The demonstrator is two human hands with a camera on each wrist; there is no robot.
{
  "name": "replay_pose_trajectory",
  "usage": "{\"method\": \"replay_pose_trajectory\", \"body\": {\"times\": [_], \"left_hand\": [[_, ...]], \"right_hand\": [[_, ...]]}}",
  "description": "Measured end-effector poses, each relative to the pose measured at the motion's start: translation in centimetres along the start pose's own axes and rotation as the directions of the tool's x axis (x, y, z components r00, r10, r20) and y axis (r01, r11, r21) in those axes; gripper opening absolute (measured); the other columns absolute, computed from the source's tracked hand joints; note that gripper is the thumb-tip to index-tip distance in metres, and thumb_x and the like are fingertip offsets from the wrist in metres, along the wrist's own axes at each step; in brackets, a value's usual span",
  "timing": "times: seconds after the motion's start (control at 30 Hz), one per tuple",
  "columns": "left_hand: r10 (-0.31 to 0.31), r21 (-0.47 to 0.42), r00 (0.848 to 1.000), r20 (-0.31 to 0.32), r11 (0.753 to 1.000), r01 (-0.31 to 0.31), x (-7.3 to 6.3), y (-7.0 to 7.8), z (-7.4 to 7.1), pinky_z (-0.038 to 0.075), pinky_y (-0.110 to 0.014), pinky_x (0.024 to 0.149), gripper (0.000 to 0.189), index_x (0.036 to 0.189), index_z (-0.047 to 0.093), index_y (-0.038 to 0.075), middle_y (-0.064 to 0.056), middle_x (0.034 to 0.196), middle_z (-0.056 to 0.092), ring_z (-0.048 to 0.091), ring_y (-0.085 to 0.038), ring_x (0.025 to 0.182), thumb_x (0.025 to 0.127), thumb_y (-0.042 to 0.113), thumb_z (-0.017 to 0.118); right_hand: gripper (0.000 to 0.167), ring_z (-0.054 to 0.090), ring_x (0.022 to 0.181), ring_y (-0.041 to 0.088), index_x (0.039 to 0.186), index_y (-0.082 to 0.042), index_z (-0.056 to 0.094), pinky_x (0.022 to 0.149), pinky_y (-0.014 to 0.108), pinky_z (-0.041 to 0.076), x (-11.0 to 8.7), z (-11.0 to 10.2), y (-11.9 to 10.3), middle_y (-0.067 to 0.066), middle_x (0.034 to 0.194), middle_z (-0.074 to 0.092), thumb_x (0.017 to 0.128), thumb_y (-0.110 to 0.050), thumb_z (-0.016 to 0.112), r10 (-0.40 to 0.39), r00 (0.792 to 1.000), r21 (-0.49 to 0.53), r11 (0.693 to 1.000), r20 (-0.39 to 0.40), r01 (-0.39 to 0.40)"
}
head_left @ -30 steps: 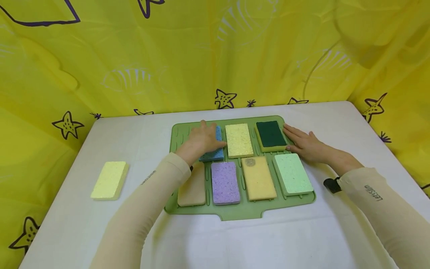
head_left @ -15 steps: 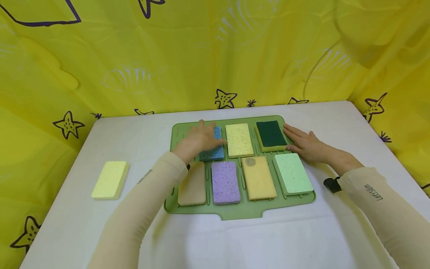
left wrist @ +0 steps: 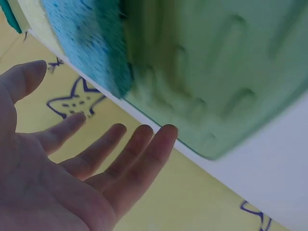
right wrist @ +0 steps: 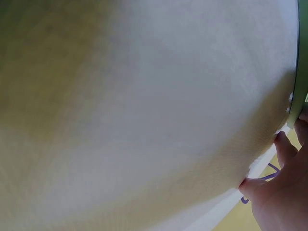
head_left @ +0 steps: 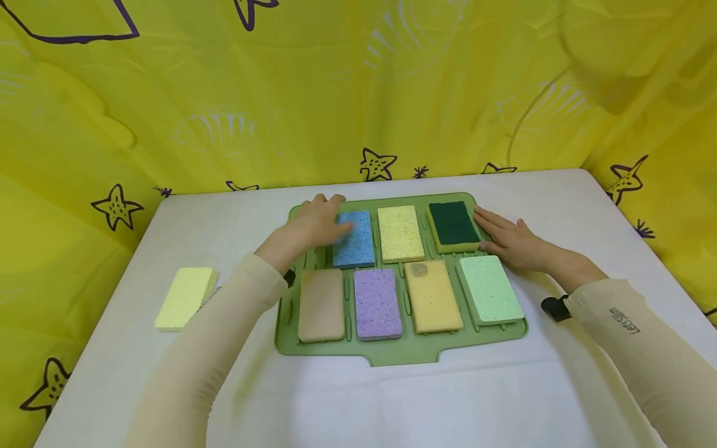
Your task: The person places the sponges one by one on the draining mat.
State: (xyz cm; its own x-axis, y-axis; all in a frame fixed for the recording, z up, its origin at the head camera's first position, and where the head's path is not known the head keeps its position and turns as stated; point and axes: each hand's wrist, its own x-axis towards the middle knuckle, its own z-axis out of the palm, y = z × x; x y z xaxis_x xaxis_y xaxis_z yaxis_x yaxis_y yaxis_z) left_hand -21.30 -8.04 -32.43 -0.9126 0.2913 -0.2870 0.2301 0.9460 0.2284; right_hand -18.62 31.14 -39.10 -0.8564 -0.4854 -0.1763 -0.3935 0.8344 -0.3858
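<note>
A green ribbed mat (head_left: 403,356) carries two rows of sponges. My left hand (head_left: 305,229) hovers beside the blue sponge (head_left: 354,239) at the back left, thumb overlapping it in the head view. In the left wrist view the fingers (left wrist: 139,168) are spread and hold nothing, apart from the blue sponge (left wrist: 89,38). My right hand (head_left: 512,242) lies flat at the mat's right edge, fingertips beside the green-topped scrub sponge (head_left: 455,223). Right of the blue one is a pale yellow sponge (head_left: 401,233). The right wrist view shows my right hand (right wrist: 284,197) partly, at the mat edge.
The front row holds a beige sponge (head_left: 322,306), a purple sponge (head_left: 378,305), a tan sponge (head_left: 434,305) and a mint sponge (head_left: 490,291). Another yellow sponge (head_left: 186,297) lies left on the white tablecloth (head_left: 403,410). A yellow curtain (head_left: 313,93) hangs behind.
My left hand has let go of the blue sponge and moved left, uncovering it and more of the beige sponge. The right hand stays in place at the mat's edge.
</note>
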Motion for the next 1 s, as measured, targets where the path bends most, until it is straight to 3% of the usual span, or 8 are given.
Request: {"method": "replay_pose_trajectory", "body": {"times": [0.37,0.73,1.0], "left_hand": [[-0.016,-0.037,0.999,-0.052,0.999,0.014,-1.9,-4.4,-1.1,0.039,-0.065,0.105,0.066,0.156,0.026,0.019,-0.022,0.156,0.031,0.035,-0.046,0.139,0.1,0.04,0.053],[0.077,-0.038,0.993,-0.092,0.996,-0.08,-4.5,-7.4,-1.1,0.041,-0.067,0.1,0.062,0.154,0.03,0.016,-0.026,0.152,0.034,0.038,-0.049,0.133,0.1,0.032,0.056],[0.075,-0.049,0.994,-0.083,0.996,-0.079,-6.7,-9.5,-0.7,0.041,-0.069,0.097,0.064,0.155,0.029,0.016,-0.025,0.153,0.031,0.035,-0.049,0.133,0.099,0.029,0.056]], "right_hand": [[0.066,0.016,0.147,0.05,0.156,0.005,0.019,0.104,0.083,0.005,0.1,0.1,0.2,0.024,0.164,0.011,0.105,-0.025,0.048,-0.025,1.0,-0.015,1.0,-0.019,0.025],[0.066,0.016,0.147,0.05,0.156,0.004,0.018,0.105,0.082,0.005,-0.1,0.2,0.3,0.023,0.164,0.011,0.105,-0.026,0.048,-0.017,1.0,-0.021,1.0,-0.018,0.017],[0.067,0.014,0.148,0.05,0.157,0.002,0.016,0.105,0.082,0.003,-0.1,0.1,0.3,0.023,0.164,0.01,0.105,-0.028,0.047,-0.018,1.0,-0.002,1.0,-0.014,0.018]]}}
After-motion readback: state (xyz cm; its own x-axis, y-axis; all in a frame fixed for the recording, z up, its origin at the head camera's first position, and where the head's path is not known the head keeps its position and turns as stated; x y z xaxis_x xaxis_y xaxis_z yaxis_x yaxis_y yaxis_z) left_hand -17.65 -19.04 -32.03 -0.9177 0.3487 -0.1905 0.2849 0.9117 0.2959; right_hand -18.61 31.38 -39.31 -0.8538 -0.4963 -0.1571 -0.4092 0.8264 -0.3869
